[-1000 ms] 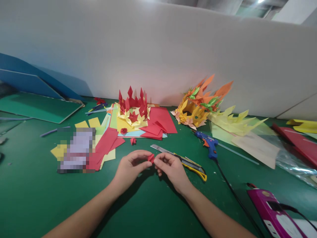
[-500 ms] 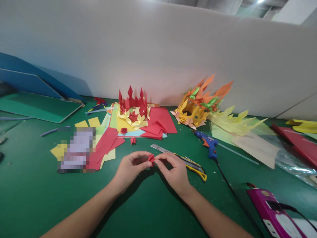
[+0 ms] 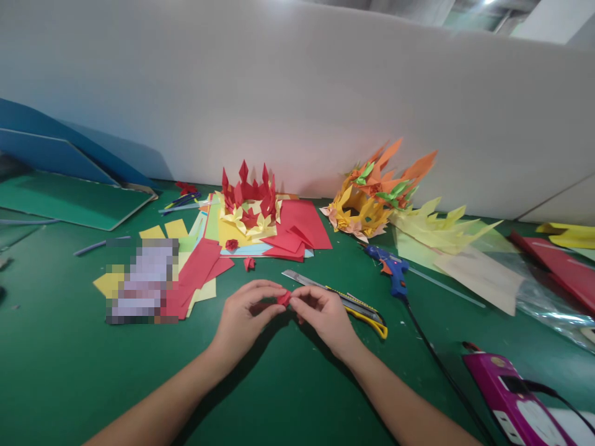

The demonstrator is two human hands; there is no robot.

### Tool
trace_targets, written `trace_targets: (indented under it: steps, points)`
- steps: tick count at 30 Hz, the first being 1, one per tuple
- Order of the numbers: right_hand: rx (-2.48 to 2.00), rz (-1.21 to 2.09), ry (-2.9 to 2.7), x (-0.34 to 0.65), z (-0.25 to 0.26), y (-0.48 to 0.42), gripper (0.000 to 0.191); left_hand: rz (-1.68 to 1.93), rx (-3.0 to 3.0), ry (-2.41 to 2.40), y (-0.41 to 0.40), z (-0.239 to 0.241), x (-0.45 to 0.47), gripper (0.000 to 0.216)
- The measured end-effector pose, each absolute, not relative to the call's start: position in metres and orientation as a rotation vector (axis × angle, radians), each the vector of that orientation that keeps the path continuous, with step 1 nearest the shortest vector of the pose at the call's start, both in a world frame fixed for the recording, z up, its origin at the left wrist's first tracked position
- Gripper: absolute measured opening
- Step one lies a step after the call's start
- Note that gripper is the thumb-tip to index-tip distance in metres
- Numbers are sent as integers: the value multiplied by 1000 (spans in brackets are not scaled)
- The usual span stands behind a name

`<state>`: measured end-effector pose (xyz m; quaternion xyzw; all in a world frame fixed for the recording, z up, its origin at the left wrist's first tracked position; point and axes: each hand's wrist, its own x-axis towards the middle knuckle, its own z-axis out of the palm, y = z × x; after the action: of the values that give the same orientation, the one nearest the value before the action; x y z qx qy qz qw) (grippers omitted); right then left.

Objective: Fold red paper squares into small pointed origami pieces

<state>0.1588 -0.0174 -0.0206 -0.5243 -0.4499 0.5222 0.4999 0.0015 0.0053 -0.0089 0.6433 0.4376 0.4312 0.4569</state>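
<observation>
Between my hands, just above the green table (image 3: pixel 260 396), is a small folded red paper piece (image 3: pixel 284 298). My left hand (image 3: pixel 248 313) pinches its left side with thumb and fingers. From the other side, my right hand (image 3: pixel 323 317) grips its right edge, fingers curled. Beyond the hands lie a small red folded paper (image 3: pixel 250 264) and a red paper rosette (image 3: pixel 232 244). A yellow-and-black utility knife (image 3: pixel 360 308) rests behind my right hand, blade out to the left. Further back stands a red and pale-yellow paper crown (image 3: pixel 251 204).
A blue glue gun (image 3: pixel 393 267) lies to the right, its cord running toward a magenta power strip (image 3: pixel 515 390). An orange-yellow paper crown (image 3: pixel 360 207) and a pale-yellow one (image 3: pixel 441 226) sit at the back. Red paper strips (image 3: pixel 195 272) lie left beside a pixelated object (image 3: pixel 149 279).
The red paper piece has been turned a little between my fingers and shows a flatter side. My fingers have shifted slightly on it; the things on the table have stayed put.
</observation>
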Motion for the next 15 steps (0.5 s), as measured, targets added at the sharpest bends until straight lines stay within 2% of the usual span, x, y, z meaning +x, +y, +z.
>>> trace_targets:
  steps: [5, 15]
  points:
    - [-1282, 1154, -1195, 159, -23, -19, 18, 1034, 1584, 1094, 6, -7, 3, 12]
    - [-1194, 442, -1724, 167, -21, -24, 12, 834, 1349, 1083, 12, -11, -1, 22]
